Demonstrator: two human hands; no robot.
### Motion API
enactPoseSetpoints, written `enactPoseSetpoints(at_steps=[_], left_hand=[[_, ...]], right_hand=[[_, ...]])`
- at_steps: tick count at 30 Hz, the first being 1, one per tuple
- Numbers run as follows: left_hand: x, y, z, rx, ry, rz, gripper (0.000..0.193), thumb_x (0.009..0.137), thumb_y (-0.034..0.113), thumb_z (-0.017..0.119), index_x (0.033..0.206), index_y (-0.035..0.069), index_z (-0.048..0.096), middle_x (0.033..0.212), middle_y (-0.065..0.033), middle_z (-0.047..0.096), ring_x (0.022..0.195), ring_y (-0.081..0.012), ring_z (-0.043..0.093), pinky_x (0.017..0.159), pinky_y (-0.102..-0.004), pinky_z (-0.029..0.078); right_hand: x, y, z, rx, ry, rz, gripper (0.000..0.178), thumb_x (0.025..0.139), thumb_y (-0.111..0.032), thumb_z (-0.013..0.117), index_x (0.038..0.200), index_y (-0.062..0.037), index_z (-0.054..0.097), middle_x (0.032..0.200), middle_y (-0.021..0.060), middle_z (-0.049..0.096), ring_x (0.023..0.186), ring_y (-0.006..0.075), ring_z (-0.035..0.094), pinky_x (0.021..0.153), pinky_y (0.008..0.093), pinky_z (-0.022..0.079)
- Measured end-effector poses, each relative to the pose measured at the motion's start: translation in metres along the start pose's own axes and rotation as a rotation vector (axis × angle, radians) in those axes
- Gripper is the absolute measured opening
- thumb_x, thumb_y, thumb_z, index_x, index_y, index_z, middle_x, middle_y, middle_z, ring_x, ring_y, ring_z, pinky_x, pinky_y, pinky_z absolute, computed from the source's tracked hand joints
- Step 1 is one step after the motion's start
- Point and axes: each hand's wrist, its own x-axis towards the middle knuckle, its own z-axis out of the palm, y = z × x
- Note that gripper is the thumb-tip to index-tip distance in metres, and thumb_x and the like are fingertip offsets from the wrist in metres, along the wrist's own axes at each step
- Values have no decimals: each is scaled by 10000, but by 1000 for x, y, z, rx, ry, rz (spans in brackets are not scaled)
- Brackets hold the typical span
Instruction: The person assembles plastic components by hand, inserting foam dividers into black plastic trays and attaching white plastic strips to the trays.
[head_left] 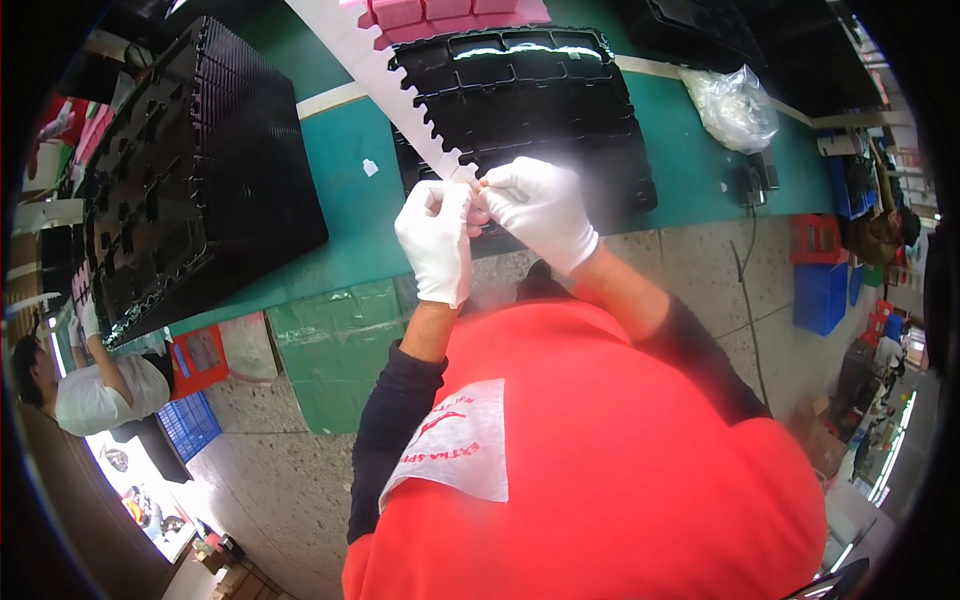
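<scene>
in the head view, the white-gloved left hand (436, 240) and right hand (545, 205) meet fingertip to fingertip, both closed in a pinch on the near end of a white strip with a notched edge (385, 75). the strip slants up and leftward from them, across the left side of a black compartmented plastic tray (520, 95) on the green worktop (345, 195). a stack of black trays (245, 165) stands to the left, a crumpled clear plastic bag (733, 108) to the right.
</scene>
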Motion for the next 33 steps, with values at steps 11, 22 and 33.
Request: enactPoseSetpoints(at_steps=[11,22,33], left_hand=[[14,-25,-31,-114,78,58,104,878,65,573,793,6,577,685,-40,613,557,-94,558,517,-223,461],[18,-45,-76,-276,302,103,175,974,170,546,1016,16,475,705,-15,501,528,-68,461,467,-202,412],[21,-110,-91,446,238,608,212,931,139,618,1073,13,523,793,-75,622,618,-143,600,573,-274,481]], right_hand=[[-16,-1,21,-38,50,-111,64,784,-17,704,838,-9,673,705,88,667,607,131,645,543,244,500],[2,37,41,-376,-496,484,180,795,-228,640,808,-57,696,766,135,674,727,289,645,684,356,500],[-5,60,53,-619,-387,261,158,804,-155,700,899,-31,686,816,130,684,719,240,667,672,314,516]])
